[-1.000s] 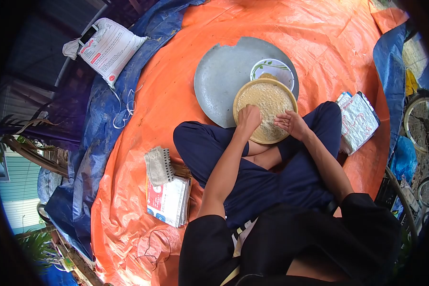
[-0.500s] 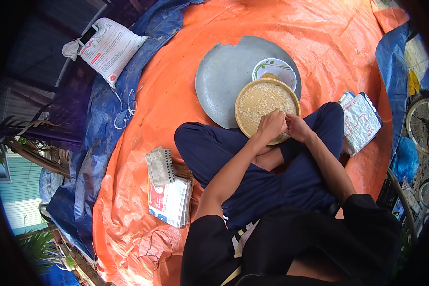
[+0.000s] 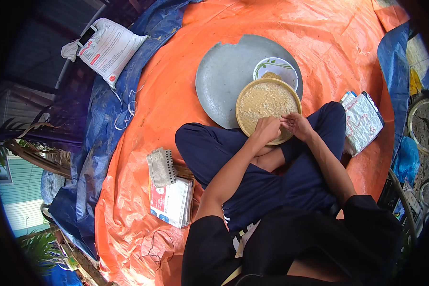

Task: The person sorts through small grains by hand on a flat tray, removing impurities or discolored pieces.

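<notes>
A round shallow tray (image 3: 267, 99) with a light rim rests by my crossed legs, filled with pale tan grains. Over its near edge, my left hand (image 3: 268, 128) has its fingers curled closed; whatever they may hold is hidden. Beside it, my right hand (image 3: 298, 126) is half opened, fingers loosely apart and their tips close to the left hand. A white bowl (image 3: 286, 67) with a green leaf pattern stands just behind the tray, some brownish grain in it. Both bowl and tray overlap a large grey round sheet (image 3: 224, 76) with a chipped edge.
An orange tarp (image 3: 162, 90) covers the ground, with a blue tarp (image 3: 100, 109) along the left. A white printed sack (image 3: 112, 50) lies at upper left. Stacked papers (image 3: 171, 202) and a spiral notebook (image 3: 161, 168) are left of my knee; a silvery packet (image 3: 362, 124) is at right.
My hands have drawn slightly apart. The right hand's fingers have loosened and spread, while the left hand has dropped a little lower over the tray.
</notes>
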The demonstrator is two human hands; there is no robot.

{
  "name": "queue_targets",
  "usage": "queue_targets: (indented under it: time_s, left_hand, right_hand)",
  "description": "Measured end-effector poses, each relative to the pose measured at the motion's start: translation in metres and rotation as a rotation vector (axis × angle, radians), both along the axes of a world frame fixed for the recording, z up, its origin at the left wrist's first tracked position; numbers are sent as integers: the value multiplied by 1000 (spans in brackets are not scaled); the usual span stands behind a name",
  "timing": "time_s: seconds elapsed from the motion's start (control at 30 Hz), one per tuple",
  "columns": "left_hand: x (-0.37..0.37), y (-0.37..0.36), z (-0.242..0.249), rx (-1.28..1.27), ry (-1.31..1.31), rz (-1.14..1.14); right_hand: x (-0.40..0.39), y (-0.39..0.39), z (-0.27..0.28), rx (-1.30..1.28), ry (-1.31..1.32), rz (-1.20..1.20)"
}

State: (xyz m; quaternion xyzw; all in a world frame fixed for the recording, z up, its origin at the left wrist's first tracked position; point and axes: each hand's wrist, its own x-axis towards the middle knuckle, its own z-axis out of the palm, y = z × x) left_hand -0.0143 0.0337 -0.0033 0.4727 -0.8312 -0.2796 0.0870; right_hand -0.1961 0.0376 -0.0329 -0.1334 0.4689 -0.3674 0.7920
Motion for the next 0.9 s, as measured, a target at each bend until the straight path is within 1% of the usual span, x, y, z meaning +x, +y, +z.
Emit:
queue_targets:
  time_s: [0.1,0.2,0.3,0.4,0.5,0.6,0.7,0.8,0.9]
  left_hand:
    - [-2,11,-10,0,-131,-171]
    - [-10,20,-14,-62,-188,-246]
    - [-19,20,-14,-22,-407,-350]
    - [-22,26,-32,-132,-338,-315]
    - [-23,26,-32,-142,-379,-348]
    - [-20,24,-26,-123,-369,-370]
    - [-20,22,5,-13,-524,-487]
    - [-24,28,2,15,-568,-513]
    - [-27,28,0,34,-582,-474]
  right_hand:
    - [-1,-1,-2,0,-22,-27]
    - [-1,-1,2,1,-24,-25]
    - [-3,-1,-1,-6,-32,-28]
    - [-3,0,-2,-11,-49,-21]
    - [-3,0,-1,-21,-60,-24]
    - [-5,-1,-3,-25,-67,-56]
    - [-6,-3,-1,-17,-85,-92]
    - [-5,-4,5,-33,-117,-102]
    - [-3,-3,4,-34,-137,-110]
